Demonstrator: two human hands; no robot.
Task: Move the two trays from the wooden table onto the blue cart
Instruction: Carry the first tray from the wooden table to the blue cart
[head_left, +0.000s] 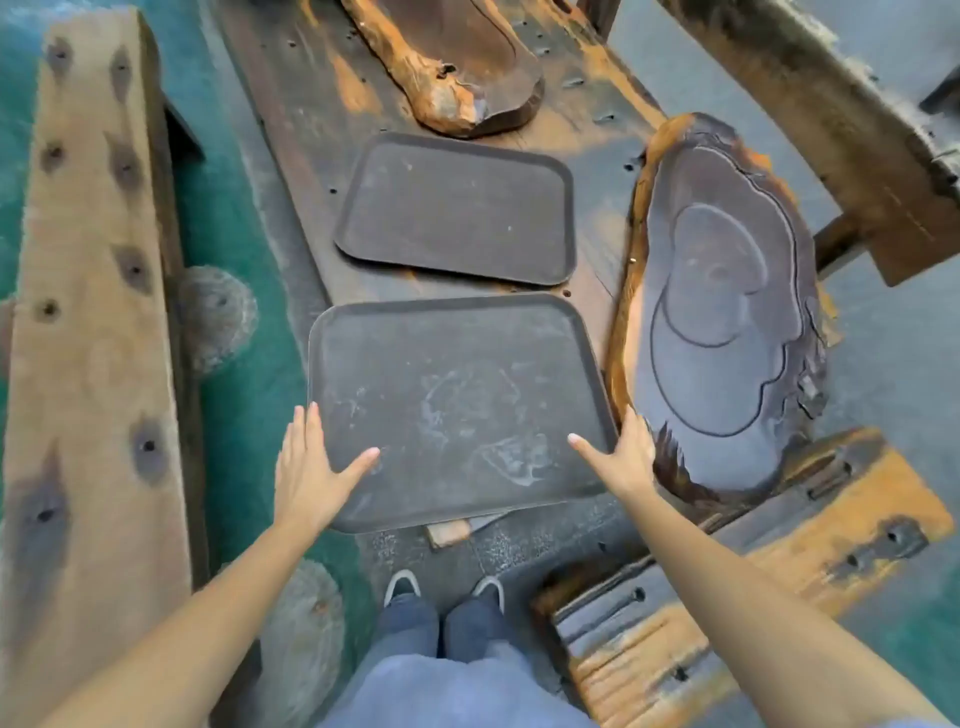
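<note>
Near tray (457, 410) | on desk (311, 104), near end overhanging, long axis crosswise, straight ahead | left hand (306, 467), right hand (623, 457): equally near, spread at its side edges, thumbs on top | far tray (457, 208) just beyond.

Near rectangular dark grey plastic tray (457, 410): marked with pale whitish scuffs and swirls.
Far rectangular grey-brown plastic tray (457, 208): plain, flecked with few pale specks.
Long dark brown wooden table (311, 93): streaked with orange patches.
Oval dark wooden slab (727, 312): edged in orange, lined with curved dark grooves.
Pale tan wooden beam (88, 260): dotted with dark grey knots.
Floor (228, 218): teal-green.
Shoes (402, 584): dark, capped white at toes.
</note>
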